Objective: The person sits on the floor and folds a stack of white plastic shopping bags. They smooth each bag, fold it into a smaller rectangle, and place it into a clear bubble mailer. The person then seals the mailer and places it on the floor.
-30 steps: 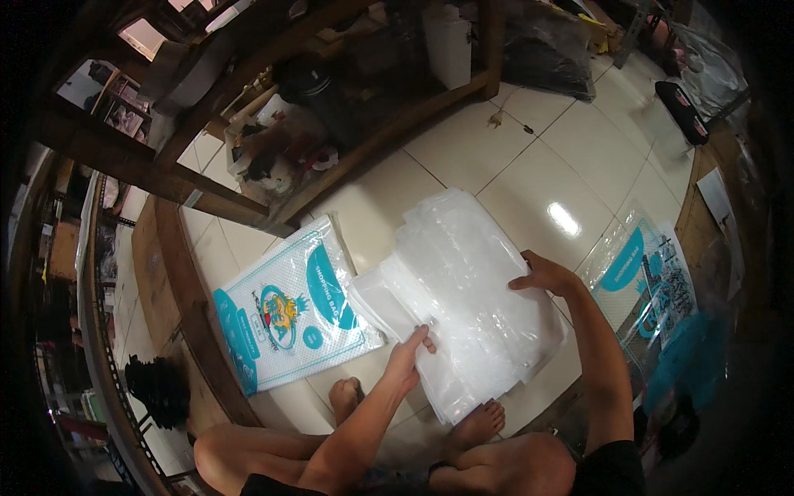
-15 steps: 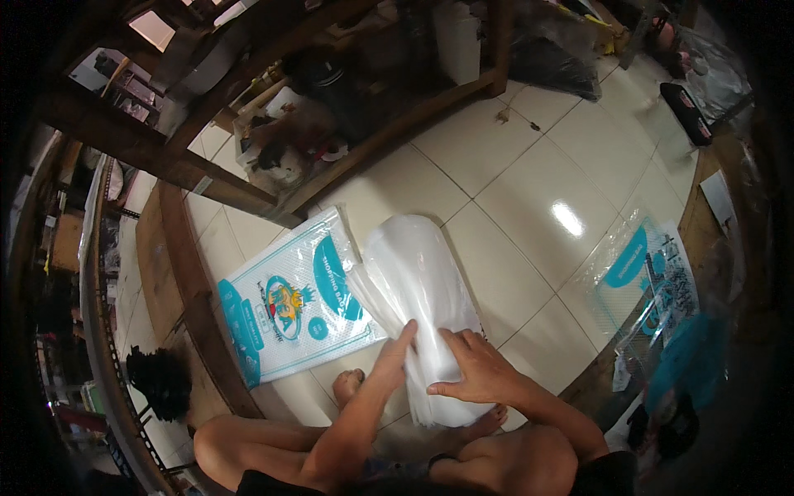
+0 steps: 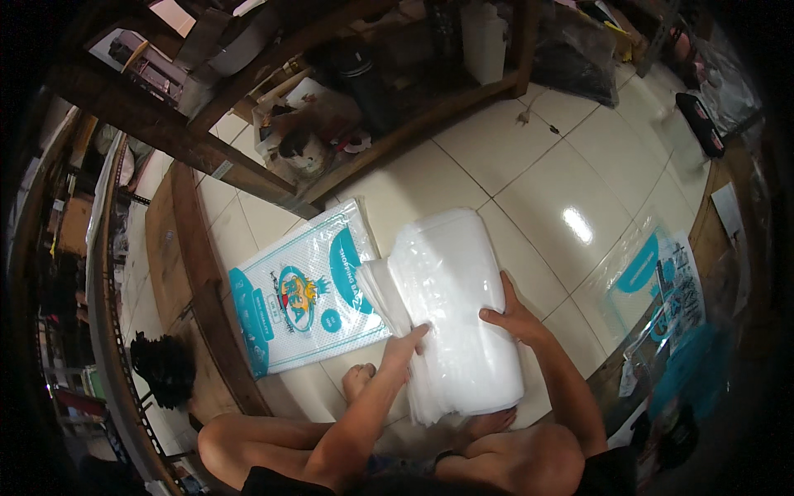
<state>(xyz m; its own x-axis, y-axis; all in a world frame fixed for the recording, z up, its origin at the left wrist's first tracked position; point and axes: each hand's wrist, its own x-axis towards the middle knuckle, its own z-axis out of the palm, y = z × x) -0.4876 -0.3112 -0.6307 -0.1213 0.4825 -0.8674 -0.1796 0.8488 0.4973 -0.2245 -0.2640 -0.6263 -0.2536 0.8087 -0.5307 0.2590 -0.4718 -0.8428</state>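
A thick stack of white translucent plastic bags [image 3: 459, 298] lies on the floor between my legs. My left hand [image 3: 403, 351] grips its left side, thumb on top and the other fingers hidden beneath. At the opposite edge my right hand [image 3: 521, 318] holds the stack, with its thumb over the top and a finger along the side. A loose flap of thin sheets [image 3: 382, 289] sticks out on the left. Beside it lies a flat printed plastic package [image 3: 306, 289], white and turquoise with a colourful emblem, partly under the flap.
Ahead stands a wooden rack [image 3: 397, 149] holding boxes and a dark container. A wooden board [image 3: 203, 273] runs along the left. To the right lie a clear printed turquoise wrapper [image 3: 641, 269] and crumpled teal plastic [image 3: 695, 368]. Pale tiles [image 3: 538, 207] cover the floor.
The curved white stack now lies flatter and wider. My right hand has moved from its middle to its right edge, while my left hand stays on the left side.
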